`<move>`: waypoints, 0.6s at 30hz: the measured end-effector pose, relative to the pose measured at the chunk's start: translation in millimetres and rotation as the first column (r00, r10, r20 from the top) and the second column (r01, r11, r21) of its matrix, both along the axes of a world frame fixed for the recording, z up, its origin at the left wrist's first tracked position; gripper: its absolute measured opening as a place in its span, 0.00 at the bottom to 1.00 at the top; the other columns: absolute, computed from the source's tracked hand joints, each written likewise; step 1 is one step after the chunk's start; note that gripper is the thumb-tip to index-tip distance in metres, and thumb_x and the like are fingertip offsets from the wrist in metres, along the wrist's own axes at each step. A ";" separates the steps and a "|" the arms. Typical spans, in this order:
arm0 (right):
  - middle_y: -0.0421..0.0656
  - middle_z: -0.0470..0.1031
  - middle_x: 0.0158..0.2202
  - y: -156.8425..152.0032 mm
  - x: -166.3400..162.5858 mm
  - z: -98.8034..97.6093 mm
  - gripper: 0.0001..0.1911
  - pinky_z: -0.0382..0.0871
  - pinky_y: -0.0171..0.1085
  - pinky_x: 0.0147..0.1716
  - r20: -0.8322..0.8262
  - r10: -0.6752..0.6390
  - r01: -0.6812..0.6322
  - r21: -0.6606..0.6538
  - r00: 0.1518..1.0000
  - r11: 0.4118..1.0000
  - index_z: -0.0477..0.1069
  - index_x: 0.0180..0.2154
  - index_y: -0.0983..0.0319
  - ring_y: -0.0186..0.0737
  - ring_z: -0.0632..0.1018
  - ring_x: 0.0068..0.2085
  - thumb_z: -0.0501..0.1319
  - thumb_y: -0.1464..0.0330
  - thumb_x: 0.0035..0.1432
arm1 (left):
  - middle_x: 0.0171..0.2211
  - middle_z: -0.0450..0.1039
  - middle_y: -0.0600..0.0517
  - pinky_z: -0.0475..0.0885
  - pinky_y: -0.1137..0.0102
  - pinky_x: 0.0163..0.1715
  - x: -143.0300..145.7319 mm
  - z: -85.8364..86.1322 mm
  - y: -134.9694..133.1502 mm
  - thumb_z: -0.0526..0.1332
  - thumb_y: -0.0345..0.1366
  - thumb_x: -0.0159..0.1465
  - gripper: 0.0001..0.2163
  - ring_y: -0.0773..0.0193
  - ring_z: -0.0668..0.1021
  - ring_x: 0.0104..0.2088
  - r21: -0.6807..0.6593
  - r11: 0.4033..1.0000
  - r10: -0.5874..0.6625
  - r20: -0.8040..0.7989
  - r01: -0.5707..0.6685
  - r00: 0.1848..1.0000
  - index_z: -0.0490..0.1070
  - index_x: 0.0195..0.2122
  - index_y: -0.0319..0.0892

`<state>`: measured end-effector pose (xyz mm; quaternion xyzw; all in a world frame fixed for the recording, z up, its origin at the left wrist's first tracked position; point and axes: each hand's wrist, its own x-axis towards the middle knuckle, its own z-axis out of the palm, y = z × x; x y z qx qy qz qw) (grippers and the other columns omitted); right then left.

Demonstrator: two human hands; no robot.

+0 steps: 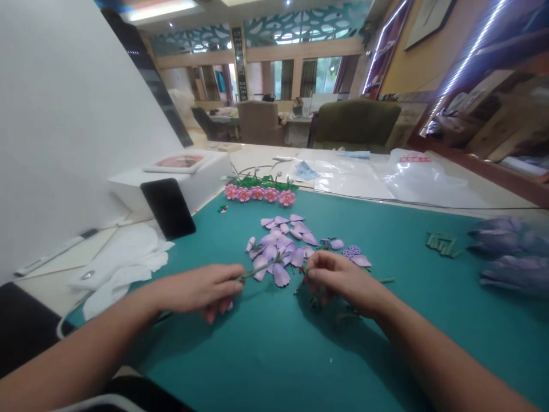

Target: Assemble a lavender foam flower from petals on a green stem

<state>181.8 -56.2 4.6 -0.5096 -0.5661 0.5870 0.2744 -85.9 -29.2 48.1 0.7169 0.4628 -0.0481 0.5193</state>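
My left hand (210,289) is closed around a thin green flower stem (260,269), whose tip points right over the lilac petals. To the right, my right hand (341,280) has thumb and forefinger pinched together; what sits between them is too small to make out. A tiny red piece (301,270) shows close to those fingertips. Loose lilac petals (281,277) lie heaped on the green mat (266,355) between and beyond my hands. Small dark green parts (314,302) lie under my right hand, partly hidden. A round lilac piece (354,250) rests just beyond it.
Pink flowers (257,193) with green stems lie in a row at the mat's far edge. A dark phone (168,208) leans against a white box (206,171). Short green pieces (441,244) and larger purple blooms (510,274) lie right. Clear plastic bags (424,180) lie behind.
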 end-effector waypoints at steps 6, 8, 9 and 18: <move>0.35 0.66 0.25 -14.9 -7.9 -1.8 0.03 0.58 0.29 0.23 0.260 0.382 -0.403 0.032 0.887 0.914 0.66 0.29 0.61 0.30 0.66 0.26 0.58 0.71 0.48 | 0.27 0.69 0.54 0.69 0.70 0.26 -8.2 -21.0 -3.3 0.53 0.56 0.60 0.19 0.66 0.75 0.25 -0.049 0.996 0.081 0.066 -0.078 0.995 0.59 0.30 0.43; 0.36 0.66 0.25 -12.1 -6.9 -7.8 0.02 0.57 0.30 0.23 0.333 0.304 -0.357 0.112 0.893 0.927 0.66 0.29 0.61 0.30 0.65 0.26 0.58 0.72 0.49 | 0.28 0.69 0.55 0.69 0.71 0.26 -0.4 -25.2 1.4 0.54 0.56 0.60 0.19 0.66 0.75 0.26 -0.020 0.996 0.093 0.095 -0.091 0.991 0.58 0.31 0.43; 0.36 0.66 0.26 -9.3 -5.1 -10.5 0.02 0.57 0.30 0.24 0.350 0.247 -0.313 0.147 0.903 0.938 0.65 0.29 0.61 0.31 0.65 0.27 0.57 0.72 0.49 | 0.28 0.69 0.55 0.69 0.71 0.26 4.6 -26.4 4.1 0.53 0.55 0.60 0.18 0.66 0.76 0.27 -0.008 0.996 0.094 0.107 -0.093 0.990 0.58 0.31 0.43; 0.35 0.66 0.24 12.7 11.6 -14.3 0.10 0.60 0.32 0.25 0.000 -0.096 0.092 0.287 0.995 0.954 0.64 0.29 0.61 0.31 0.66 0.25 0.62 0.63 0.48 | 0.24 0.64 0.56 0.61 0.74 0.21 54.7 -7.6 15.7 0.52 0.48 0.61 0.13 0.69 0.66 0.22 0.222 0.974 -0.004 0.199 -0.041 0.980 0.59 0.31 0.43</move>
